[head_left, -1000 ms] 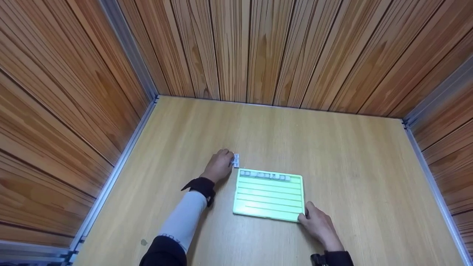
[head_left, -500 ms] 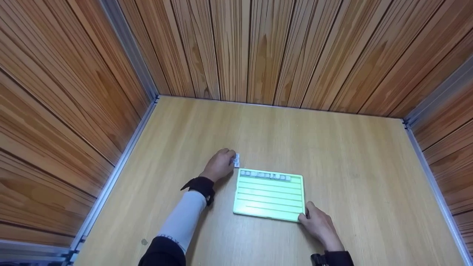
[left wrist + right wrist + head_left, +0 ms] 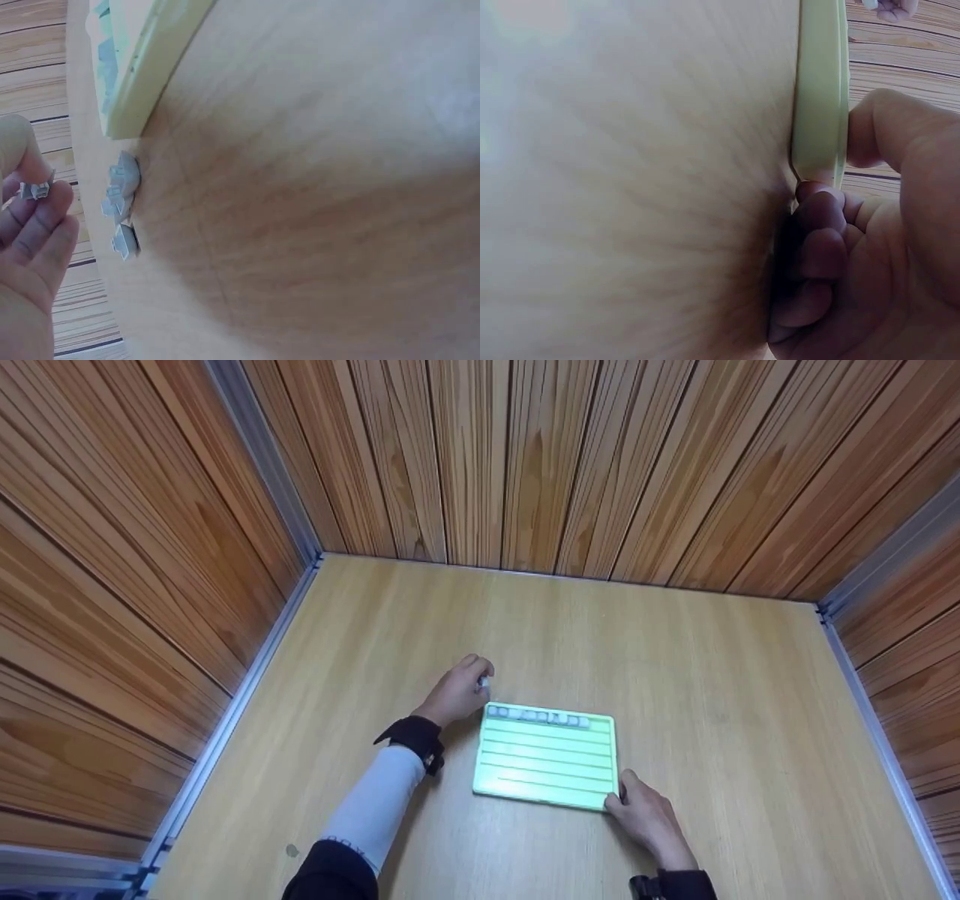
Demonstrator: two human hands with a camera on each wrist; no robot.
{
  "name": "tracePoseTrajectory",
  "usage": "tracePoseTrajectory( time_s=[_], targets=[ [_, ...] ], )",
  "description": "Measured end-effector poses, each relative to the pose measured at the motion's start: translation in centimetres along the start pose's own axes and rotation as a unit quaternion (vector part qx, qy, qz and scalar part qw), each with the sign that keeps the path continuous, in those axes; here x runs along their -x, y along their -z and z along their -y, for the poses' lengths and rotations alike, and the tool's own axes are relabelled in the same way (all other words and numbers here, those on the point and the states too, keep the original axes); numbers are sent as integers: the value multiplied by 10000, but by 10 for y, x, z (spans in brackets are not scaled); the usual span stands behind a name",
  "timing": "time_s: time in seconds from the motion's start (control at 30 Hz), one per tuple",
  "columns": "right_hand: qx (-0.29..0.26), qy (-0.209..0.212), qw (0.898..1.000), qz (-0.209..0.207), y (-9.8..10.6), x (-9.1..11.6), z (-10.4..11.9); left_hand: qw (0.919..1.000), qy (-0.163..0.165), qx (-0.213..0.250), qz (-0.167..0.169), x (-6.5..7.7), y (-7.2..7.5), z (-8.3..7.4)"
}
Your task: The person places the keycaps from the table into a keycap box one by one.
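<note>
A light green ribbed tray (image 3: 546, 769) lies on the table. A row of small grey blocks (image 3: 536, 715) sits in its far slot. My left hand (image 3: 457, 690), just beyond the tray's far left corner, pinches a small grey piece (image 3: 36, 190) between thumb and fingers. Other small grey pieces (image 3: 121, 187) lie on the table by the tray's corner in the left wrist view; their exact kind is unclear. My right hand (image 3: 649, 814) grips the tray's near right corner, thumb on the rim and fingers curled below.
The wood-grain table (image 3: 750, 735) is bounded by plank walls (image 3: 562, 465) at the back and sides, with metal rails (image 3: 247, 682) along the joins. A small dark spot (image 3: 292, 851) marks the table at the near left.
My left hand has moved slightly right and away from me; a small grey piece now shows between its fingers. The right hand and tray stay where they were.
</note>
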State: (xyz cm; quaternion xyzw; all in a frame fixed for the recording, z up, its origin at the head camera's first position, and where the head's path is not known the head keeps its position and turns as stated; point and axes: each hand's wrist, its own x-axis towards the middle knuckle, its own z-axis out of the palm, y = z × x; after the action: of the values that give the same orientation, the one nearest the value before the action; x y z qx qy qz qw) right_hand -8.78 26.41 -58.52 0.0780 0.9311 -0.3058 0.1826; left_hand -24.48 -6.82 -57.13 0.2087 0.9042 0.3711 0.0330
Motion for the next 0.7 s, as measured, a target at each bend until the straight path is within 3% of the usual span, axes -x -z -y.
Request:
tracePoseTrajectory(
  time_s=[0.17,0.7],
  targets=[
    [15,45,10000,-45,-2,0,0,9994,-188,280,41,-2,-1,-2],
    [71,103,9999,-80,-2,-1,0,9989,104,321,315,-5,-5,-15]
  ],
)
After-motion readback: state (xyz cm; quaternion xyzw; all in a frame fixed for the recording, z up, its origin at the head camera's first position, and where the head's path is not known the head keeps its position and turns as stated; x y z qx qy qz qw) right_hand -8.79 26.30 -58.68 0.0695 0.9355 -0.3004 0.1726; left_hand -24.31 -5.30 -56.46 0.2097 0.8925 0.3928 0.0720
